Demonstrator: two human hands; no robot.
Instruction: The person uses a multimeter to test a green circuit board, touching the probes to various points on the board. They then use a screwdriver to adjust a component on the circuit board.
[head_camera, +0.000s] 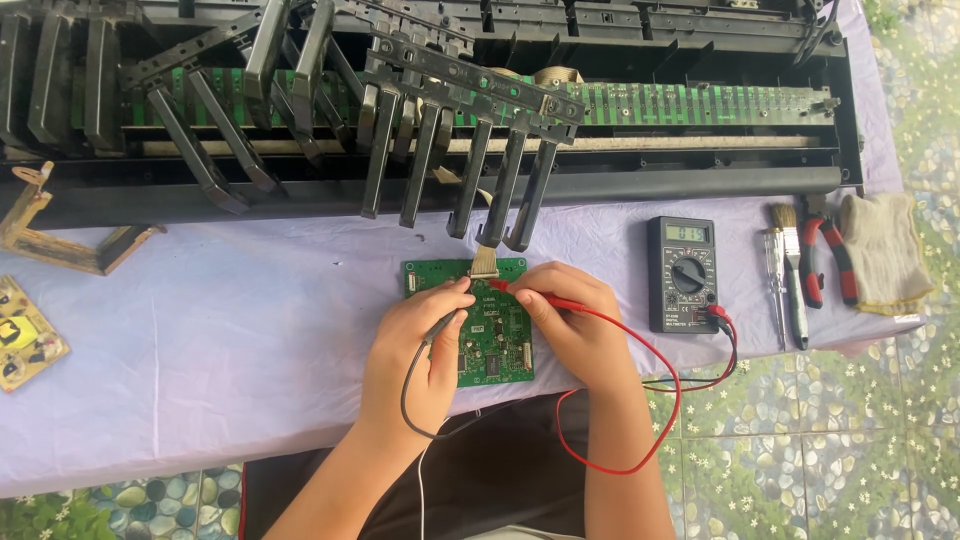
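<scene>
On the green circuit board (490, 330), your right hand (570, 320) pinches the red probe (530, 293), tip pointing left toward the ribbon connector (484, 262) at the board's far edge. Your left hand (415, 345) holds the black probe (440, 325) angled up-right, just beside it. Right of both, the multimeter (682, 273) lies on the surface (200, 330).

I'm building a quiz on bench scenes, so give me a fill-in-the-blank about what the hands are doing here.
1. The right hand holds the ___ probe.
2. The left hand holds the ___ probe.
3. Both probe tips meet the ___ circuit board.
4. The multimeter lies to the ___ of the board.

Missing words: red; black; green; right
</scene>
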